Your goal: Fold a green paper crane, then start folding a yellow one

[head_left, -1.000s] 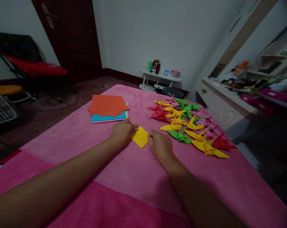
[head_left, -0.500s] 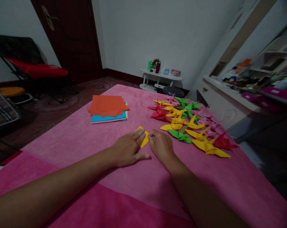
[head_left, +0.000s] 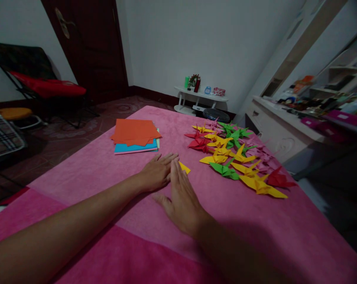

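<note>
A small folded piece of yellow paper (head_left: 185,168) lies on the pink cloth (head_left: 131,213), mostly covered by my hands. My left hand (head_left: 158,172) rests flat over its left side, fingers stretched out. Across the paper's near part lies my right hand (head_left: 183,201), its fingers extended together and its thumb spread to the left. The right fingertips meet the left ones over the paper. To the right are several folded paper cranes in yellow, such as this crane (head_left: 263,186), along with a green crane (head_left: 225,170), a red crane (head_left: 280,178) and pink ones.
A stack of square coloured paper (head_left: 134,132), orange on top with blue beneath, lies at the table's far left. Beyond the table stand a small white shelf (head_left: 200,94) and a folding chair (head_left: 45,85). A cluttered white dresser (head_left: 281,122) is at the right.
My right hand has opened from a curled grip and moved left and nearer, over the paper. My left hand has shifted slightly left and away. Less of the yellow paper shows.
</note>
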A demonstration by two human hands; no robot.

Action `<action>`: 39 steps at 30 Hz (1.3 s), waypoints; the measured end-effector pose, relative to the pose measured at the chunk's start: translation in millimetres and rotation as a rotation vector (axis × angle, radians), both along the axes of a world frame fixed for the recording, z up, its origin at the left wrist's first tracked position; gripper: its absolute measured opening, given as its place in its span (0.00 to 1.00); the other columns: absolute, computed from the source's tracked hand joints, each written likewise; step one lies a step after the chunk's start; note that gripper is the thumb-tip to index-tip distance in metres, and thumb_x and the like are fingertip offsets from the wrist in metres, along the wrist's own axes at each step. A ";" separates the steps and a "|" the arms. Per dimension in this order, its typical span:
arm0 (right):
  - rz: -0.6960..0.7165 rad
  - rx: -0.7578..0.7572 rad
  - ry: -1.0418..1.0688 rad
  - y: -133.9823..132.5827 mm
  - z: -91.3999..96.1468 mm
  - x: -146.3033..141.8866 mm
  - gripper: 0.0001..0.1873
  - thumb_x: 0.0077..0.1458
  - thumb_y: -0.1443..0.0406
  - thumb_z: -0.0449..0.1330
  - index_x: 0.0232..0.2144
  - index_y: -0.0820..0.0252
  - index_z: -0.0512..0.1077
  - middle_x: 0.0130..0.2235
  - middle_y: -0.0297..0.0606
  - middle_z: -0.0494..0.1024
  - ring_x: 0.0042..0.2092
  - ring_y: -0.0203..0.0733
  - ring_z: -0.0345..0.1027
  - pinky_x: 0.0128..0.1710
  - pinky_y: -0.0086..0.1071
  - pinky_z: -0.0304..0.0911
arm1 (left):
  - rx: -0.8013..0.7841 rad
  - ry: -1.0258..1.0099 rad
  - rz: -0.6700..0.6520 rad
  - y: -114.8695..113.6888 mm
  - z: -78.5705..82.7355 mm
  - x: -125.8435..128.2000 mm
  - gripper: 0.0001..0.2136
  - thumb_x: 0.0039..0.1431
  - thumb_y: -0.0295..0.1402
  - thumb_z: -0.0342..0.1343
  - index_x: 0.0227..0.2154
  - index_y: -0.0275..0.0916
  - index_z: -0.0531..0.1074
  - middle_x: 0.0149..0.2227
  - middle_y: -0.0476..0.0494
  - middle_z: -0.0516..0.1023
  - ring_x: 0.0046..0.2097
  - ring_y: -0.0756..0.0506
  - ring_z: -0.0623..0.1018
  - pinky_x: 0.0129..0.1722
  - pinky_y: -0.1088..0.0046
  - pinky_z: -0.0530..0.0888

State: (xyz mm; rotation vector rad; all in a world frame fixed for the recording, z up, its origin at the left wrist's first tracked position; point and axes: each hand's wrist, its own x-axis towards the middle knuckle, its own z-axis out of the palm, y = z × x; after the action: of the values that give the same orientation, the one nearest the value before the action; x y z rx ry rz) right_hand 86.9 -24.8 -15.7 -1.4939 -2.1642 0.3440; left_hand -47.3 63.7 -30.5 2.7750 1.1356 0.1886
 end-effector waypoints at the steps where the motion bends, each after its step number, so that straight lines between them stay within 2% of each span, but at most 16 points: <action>1: 0.020 -0.054 0.001 -3.2 -1.3 -3.0 0.50 0.56 0.47 0.53 0.66 0.73 0.38 0.68 0.56 0.42 0.69 0.53 0.33 0.64 0.51 0.43 | 0.002 0.004 0.003 0.2 -0.4 -0.3 0.29 0.65 0.42 0.39 0.66 0.36 0.45 0.68 0.37 0.45 0.68 0.40 0.49 0.63 0.52 0.49; 3: 0.037 -0.144 -0.023 -5.5 -2.9 -3.1 0.54 0.54 0.43 0.51 0.66 0.76 0.36 0.68 0.58 0.38 0.69 0.54 0.29 0.65 0.51 0.40 | 0.000 0.010 0.006 1.0 -0.4 -0.9 0.29 0.65 0.41 0.37 0.66 0.36 0.44 0.68 0.38 0.44 0.68 0.40 0.48 0.63 0.51 0.49; 5: 0.037 -0.184 -0.068 -2.9 -3.3 3.4 0.54 0.55 0.41 0.48 0.66 0.78 0.38 0.67 0.59 0.38 0.69 0.54 0.29 0.65 0.51 0.38 | -0.001 0.012 0.015 2.0 0.7 -2.0 0.27 0.66 0.41 0.34 0.66 0.38 0.45 0.68 0.40 0.45 0.68 0.39 0.48 0.63 0.51 0.48; 10: -0.039 -0.172 -0.161 11.7 -4.6 25.9 0.51 0.56 0.41 0.46 0.65 0.79 0.44 0.67 0.60 0.42 0.68 0.56 0.33 0.65 0.50 0.38 | 0.047 0.017 0.120 5.8 3.5 -7.9 0.26 0.66 0.40 0.35 0.65 0.40 0.49 0.68 0.41 0.48 0.68 0.38 0.50 0.63 0.49 0.47; 12: -0.076 -0.161 -0.163 18.3 -5.5 31.9 0.47 0.58 0.44 0.45 0.64 0.80 0.46 0.67 0.60 0.45 0.68 0.55 0.36 0.65 0.48 0.39 | 0.064 0.017 0.193 6.6 3.1 -9.8 0.25 0.66 0.39 0.37 0.64 0.40 0.52 0.67 0.39 0.50 0.67 0.38 0.52 0.62 0.48 0.50; 14: -0.125 -0.125 -0.143 25.7 -6.2 36.4 0.39 0.61 0.52 0.47 0.64 0.78 0.49 0.66 0.58 0.50 0.67 0.53 0.43 0.64 0.45 0.43 | 0.096 -0.009 0.258 6.6 2.2 -10.7 0.23 0.66 0.37 0.39 0.62 0.39 0.57 0.66 0.38 0.53 0.66 0.38 0.56 0.62 0.50 0.53; 17: -0.231 -0.041 -0.075 38.3 -7.3 41.6 0.30 0.58 0.65 0.52 0.61 0.70 0.57 0.60 0.52 0.65 0.61 0.48 0.57 0.60 0.41 0.53 | 0.135 -0.108 0.271 5.2 3.1 -11.2 0.19 0.65 0.32 0.41 0.55 0.36 0.66 0.62 0.36 0.63 0.62 0.41 0.64 0.59 0.60 0.61; 19: -0.263 0.022 -0.035 46.2 -8.7 44.2 0.29 0.54 0.67 0.56 0.58 0.67 0.61 0.55 0.49 0.71 0.55 0.47 0.63 0.56 0.40 0.57 | 0.121 -0.208 0.237 3.8 6.2 -11.6 0.18 0.65 0.32 0.41 0.50 0.36 0.71 0.56 0.36 0.71 0.56 0.42 0.70 0.54 0.65 0.66; 22: -0.251 0.056 0.030 54.3 -12.1 46.9 0.29 0.49 0.66 0.60 0.55 0.64 0.64 0.49 0.44 0.73 0.48 0.45 0.67 0.50 0.38 0.62 | 0.080 -0.364 0.225 1.6 13.1 -12.2 0.19 0.66 0.36 0.39 0.46 0.38 0.74 0.46 0.39 0.77 0.49 0.43 0.74 0.49 0.66 0.69; 26: -0.277 0.004 0.112 57.6 -14.8 48.6 0.28 0.45 0.65 0.63 0.51 0.60 0.68 0.44 0.39 0.74 0.41 0.41 0.68 0.43 0.34 0.64 | -0.043 -0.520 0.254 1.6 17.7 -12.7 0.23 0.66 0.44 0.37 0.47 0.38 0.74 0.45 0.39 0.77 0.46 0.43 0.75 0.47 0.66 0.69; 28: -0.293 -0.021 0.139 57.5 -14.0 48.9 0.26 0.44 0.65 0.64 0.49 0.59 0.70 0.41 0.37 0.75 0.38 0.39 0.68 0.39 0.32 0.64 | -0.120 -0.558 0.267 3.1 15.8 -13.3 0.23 0.65 0.46 0.41 0.49 0.37 0.73 0.45 0.39 0.78 0.43 0.43 0.75 0.43 0.67 0.70; 31: -0.302 -0.053 0.186 56.4 -12.3 49.1 0.23 0.43 0.65 0.64 0.45 0.58 0.73 0.34 0.33 0.76 0.32 0.36 0.66 0.32 0.29 0.61 | -0.161 -0.550 0.284 6.3 8.9 -14.7 0.27 0.54 0.47 0.56 0.53 0.37 0.69 0.40 0.40 0.78 0.38 0.45 0.75 0.36 0.70 0.69; 34: -0.318 -0.080 0.326 55.4 -13.1 49.8 0.15 0.42 0.64 0.63 0.37 0.58 0.77 0.25 0.29 0.72 0.26 0.34 0.62 0.26 0.27 0.57 | -0.214 -0.603 0.252 9.6 2.2 -15.7 0.35 0.46 0.45 0.63 0.57 0.39 0.64 0.36 0.45 0.76 0.34 0.47 0.74 0.33 0.72 0.69; 37: -0.320 -0.113 0.653 55.0 -14.8 50.3 0.10 0.44 0.61 0.64 0.30 0.61 0.75 0.25 0.31 0.74 0.26 0.36 0.65 0.26 0.28 0.60 | -0.373 -0.820 0.252 10.7 0.7 -14.6 0.39 0.45 0.40 0.65 0.61 0.38 0.58 0.33 0.49 0.74 0.31 0.50 0.73 0.32 0.73 0.69; 39: -0.280 -0.141 0.896 54.4 -14.0 49.3 0.11 0.44 0.60 0.64 0.30 0.62 0.73 0.28 0.35 0.77 0.29 0.39 0.70 0.29 0.31 0.65 | -0.514 -0.946 0.234 8.9 2.9 -12.2 0.34 0.46 0.38 0.65 0.57 0.36 0.63 0.33 0.48 0.75 0.30 0.51 0.73 0.31 0.74 0.69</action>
State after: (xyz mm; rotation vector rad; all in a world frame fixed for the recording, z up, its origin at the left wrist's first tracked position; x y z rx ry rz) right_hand 136.1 29.6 -29.7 -1.3209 -1.2310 0.8778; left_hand -59.5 72.6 -27.6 1.7295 1.0109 0.9489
